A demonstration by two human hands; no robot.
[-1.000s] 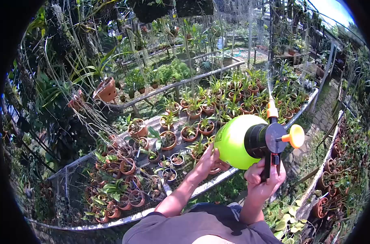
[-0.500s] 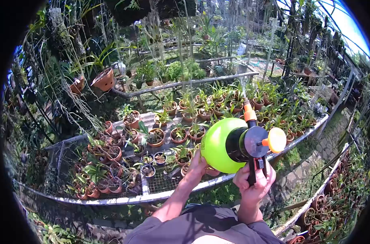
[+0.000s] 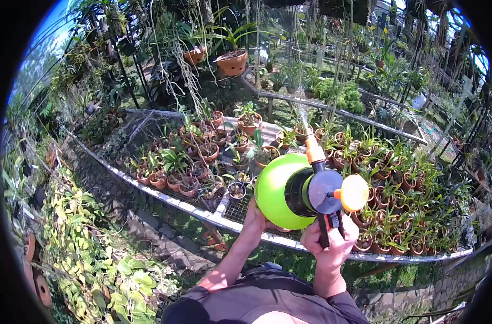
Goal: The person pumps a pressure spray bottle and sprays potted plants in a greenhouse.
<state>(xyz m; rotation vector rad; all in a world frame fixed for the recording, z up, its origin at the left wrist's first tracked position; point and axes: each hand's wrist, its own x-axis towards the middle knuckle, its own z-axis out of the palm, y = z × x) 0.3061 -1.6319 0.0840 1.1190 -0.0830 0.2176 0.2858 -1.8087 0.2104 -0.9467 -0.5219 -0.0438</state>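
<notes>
Gripping the green sprayer (image 3: 282, 190) with both hands (image 3: 255, 220) (image 3: 331, 237).

shirt (image 3: 230, 305): dark grey, mottled with sunlight and shadow | left sleeve (image 3: 194, 296): dark grey, short | right sleeve (image 3: 346, 306): dark grey, short | left hand (image 3: 253, 221), right hand (image 3: 332, 240): bare | forearms (image 3: 230, 268): bare

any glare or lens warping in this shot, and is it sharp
Head view: wide-lens distortion bows the bench's front rail, black fills the corners; hard sun leaves bright highlights on the green sprayer bottle and shadow patches on the shirt; distant foliage is too fine to make out.
</notes>
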